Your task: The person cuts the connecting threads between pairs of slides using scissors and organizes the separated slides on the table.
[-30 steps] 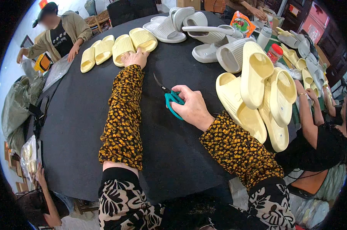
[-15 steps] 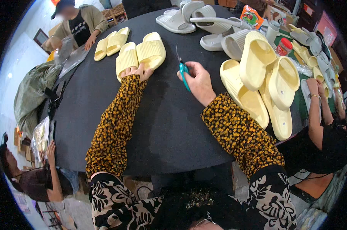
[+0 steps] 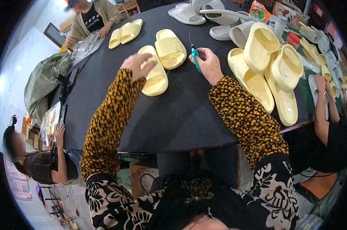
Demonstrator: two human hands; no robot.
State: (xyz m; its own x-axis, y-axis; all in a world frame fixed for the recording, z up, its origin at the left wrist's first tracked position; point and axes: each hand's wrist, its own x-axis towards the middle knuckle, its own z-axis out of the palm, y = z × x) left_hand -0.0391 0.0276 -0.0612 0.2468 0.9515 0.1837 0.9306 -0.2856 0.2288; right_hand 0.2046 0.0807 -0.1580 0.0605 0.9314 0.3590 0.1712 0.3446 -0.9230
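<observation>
A black table (image 3: 173, 126) filled the foreground, bearing a near pair of pale yellow ribbed slides (image 3: 155, 80). Both lay sole-down, toes away from the wearer, the left one a little closer, perhaps so that each was easy to reach. Over that left slide was the left hand (image 3: 133, 66), blurred, its fingers spread and grasping nothing visible; whether it touched the slide could not be told. Just right of the near pair, the right hand (image 3: 209, 67) had its fingers clenched round teal-handled scissors (image 3: 196, 62), the curved tip aimed outward, probably for safety. Farther right of the near pair, four loose yellow slides (image 3: 253, 86) overlapped in a heap, likely to save room. Beyond the near pair, to its left, a second yellow pair (image 3: 131, 31) lay side by side, presumably to keep mates together. Beyond it and rightward, grey slides (image 3: 221, 33) were piled, seemingly grouped by colour. Far beyond its left side, a co-worker (image 3: 95, 19) leaned over clear plastic (image 3: 85, 48).
</observation>
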